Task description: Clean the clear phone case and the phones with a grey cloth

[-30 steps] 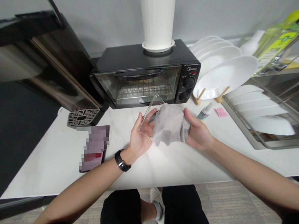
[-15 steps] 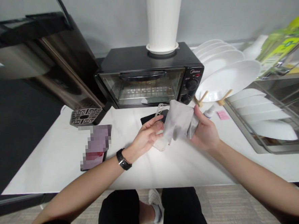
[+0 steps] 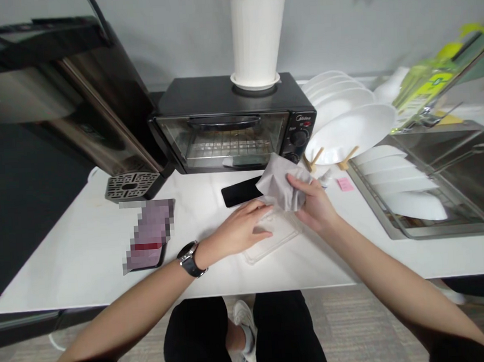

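In my right hand [image 3: 315,204] is a thin grey cloth [image 3: 281,181], gripped between thumb and fingers and hanging a little above the counter. A clear phone case [image 3: 270,245] lies flat on the white counter below it. My left hand [image 3: 239,227] is over the case's left part, thumb and fingers apart; its fingertips are close to the case and the cloth. Just behind them a black phone [image 3: 240,192] rests on the counter, partly covered by the cloth. To the right, a small white bottle [image 3: 326,179] lies partly hidden behind my right hand.
A black toaster oven [image 3: 233,132] stands behind, with a white cup [image 3: 258,38] on top. Left are a drink dispenser [image 3: 131,185] and another phone [image 3: 151,235]. Right are white plates [image 3: 351,128] in a rack, a pink note [image 3: 345,184] and a sink [image 3: 396,229].
The clear case has gone from my left hand down onto the counter, and that hand has opened. The cloth stays in my right hand. The view has shifted slightly.
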Available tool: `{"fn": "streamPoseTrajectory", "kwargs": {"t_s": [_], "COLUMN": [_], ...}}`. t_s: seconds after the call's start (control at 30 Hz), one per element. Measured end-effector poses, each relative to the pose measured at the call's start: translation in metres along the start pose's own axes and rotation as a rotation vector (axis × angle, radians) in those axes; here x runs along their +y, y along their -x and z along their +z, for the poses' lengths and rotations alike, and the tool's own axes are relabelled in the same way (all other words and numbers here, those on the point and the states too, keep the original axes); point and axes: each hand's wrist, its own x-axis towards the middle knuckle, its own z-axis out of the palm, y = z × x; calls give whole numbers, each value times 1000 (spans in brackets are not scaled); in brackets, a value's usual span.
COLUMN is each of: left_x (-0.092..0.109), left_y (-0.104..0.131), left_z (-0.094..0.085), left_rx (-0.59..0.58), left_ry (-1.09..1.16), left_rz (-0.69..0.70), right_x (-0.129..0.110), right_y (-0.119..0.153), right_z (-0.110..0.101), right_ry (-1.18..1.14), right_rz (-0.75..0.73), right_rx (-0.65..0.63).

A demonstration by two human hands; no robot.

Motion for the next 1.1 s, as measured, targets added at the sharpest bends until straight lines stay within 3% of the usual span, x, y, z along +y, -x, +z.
{"fn": "streamPoseTrajectory", "kwargs": {"t_s": [0.13,0.27,0.3,0.33,0.4,0.47,0.53,0.63,0.77,0.83,0.9,1.0,1.1], "left_x": [17,34,37,40,42,42,42,41,40,41,44,46,45], "left_y": [31,82,91,97,102,101,98,98,101,101,100,98,98], "left_z": [1,26,33,40,49,53,53,50,50,50,50,48,46], "left_rx": [66,164,190,209,233,258,285,295,273,274,284,291,289], "left_ry": [-159,-325,-343,-347,-330,-290,-246,-220,-267,-262,-229,-179,-167], "left_rz": [-85,-267,-276,-286,-296,-312,-330,-329,-319,-341,-354,-349,-349], "right_x": [-4,-2,0,3,11,22,33,51,63,57,45,31,42], "right_y": [27,62,69,76,85,92,98,110,126,131,132,124,122], "right_z": [-12,-52,-61,-69,-78,-76,-64,-33,-4,-12,-32,-58,-44], "right_ry": [209,720,854,983,1216,1416,1588,1722,1658,1632,1648,1745,1747], "right_rz": [-153,-493,-582,-652,-718,-676,-605,-555,-562,-564,-557,-523,-517], "right_rx": [103,460,486,439,150,-194,-363,-414,-590,-653,-632,-416,-329]}}
